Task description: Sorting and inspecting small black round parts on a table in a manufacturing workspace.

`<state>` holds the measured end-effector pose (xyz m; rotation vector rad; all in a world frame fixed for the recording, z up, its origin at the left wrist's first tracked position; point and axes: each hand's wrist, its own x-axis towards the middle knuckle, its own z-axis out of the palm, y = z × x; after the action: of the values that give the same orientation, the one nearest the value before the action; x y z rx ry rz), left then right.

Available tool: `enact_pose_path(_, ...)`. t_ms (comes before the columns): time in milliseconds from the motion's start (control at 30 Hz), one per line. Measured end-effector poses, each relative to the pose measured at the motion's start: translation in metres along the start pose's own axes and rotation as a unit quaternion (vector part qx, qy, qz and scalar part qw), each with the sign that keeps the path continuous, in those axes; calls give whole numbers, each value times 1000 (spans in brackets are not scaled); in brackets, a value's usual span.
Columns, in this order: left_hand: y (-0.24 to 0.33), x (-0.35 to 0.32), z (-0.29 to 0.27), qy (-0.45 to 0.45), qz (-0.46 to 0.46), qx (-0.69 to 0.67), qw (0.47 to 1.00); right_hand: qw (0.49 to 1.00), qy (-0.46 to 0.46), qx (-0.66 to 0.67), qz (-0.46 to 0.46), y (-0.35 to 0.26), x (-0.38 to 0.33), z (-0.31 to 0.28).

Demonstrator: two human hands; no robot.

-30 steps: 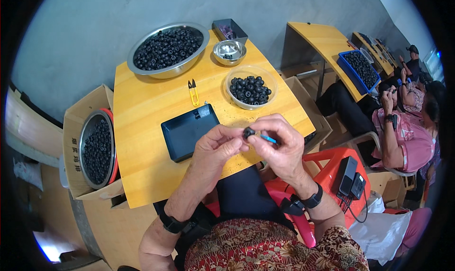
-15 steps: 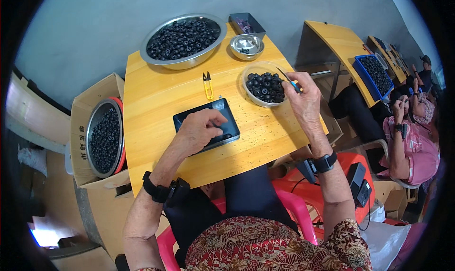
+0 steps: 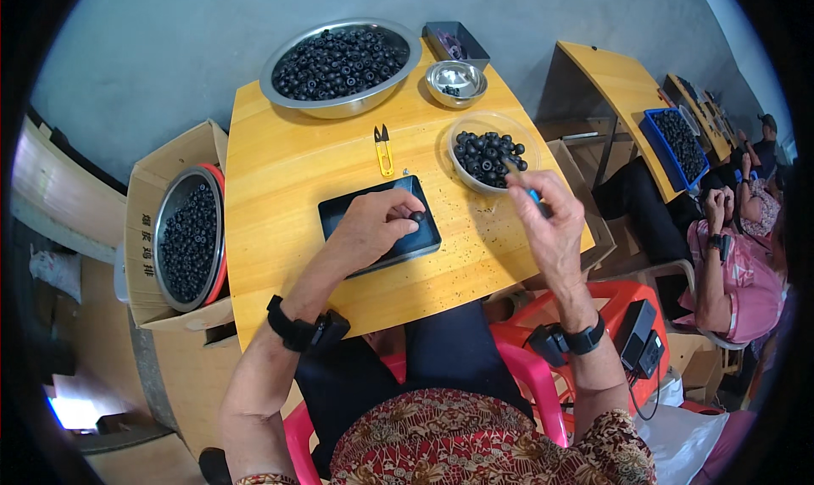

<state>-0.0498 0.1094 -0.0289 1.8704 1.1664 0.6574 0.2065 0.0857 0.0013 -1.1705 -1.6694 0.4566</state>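
Between the thumb and fingertips of my left hand (image 3: 369, 231) is a small, round black piece (image 3: 416, 217), held just above a shallow dark tray (image 3: 422, 249). My right hand (image 3: 551, 222) grips a slim tool with a blue part (image 3: 533, 196); its tip is blurred, so I cannot tell its exact kind. That tip is by the near right side of a clear plastic bowl (image 3: 460, 176) of similar black pieces (image 3: 487, 154), some with a hole. Yellow-handled thread snips (image 3: 385, 154) lie behind the tray, blades pointing away from me.
A large steel basin (image 3: 339, 105) heaped with black pieces stands at the back, beside a small metal bowl (image 3: 456, 97) and a grey bin (image 3: 466, 51). Dark crumbs dot the table (image 3: 407, 294). A carton (image 3: 174, 150) sits left; co-workers (image 3: 738, 264) sit right.
My left hand has come up from inside the tray and now shows a black piece at its fingertips. My right hand has dropped slightly and turned, its tool now blurred. The view has shifted a little.
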Motion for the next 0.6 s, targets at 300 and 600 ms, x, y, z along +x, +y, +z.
enact_pose_path(300,44,-40,15,-29,-24,-408,912,981,-127,148,17,-51,-33,11)
enact_pose_path(600,63,-61,41,8,-7,-555,832,992,-68,85,-65,-60,-54,4)
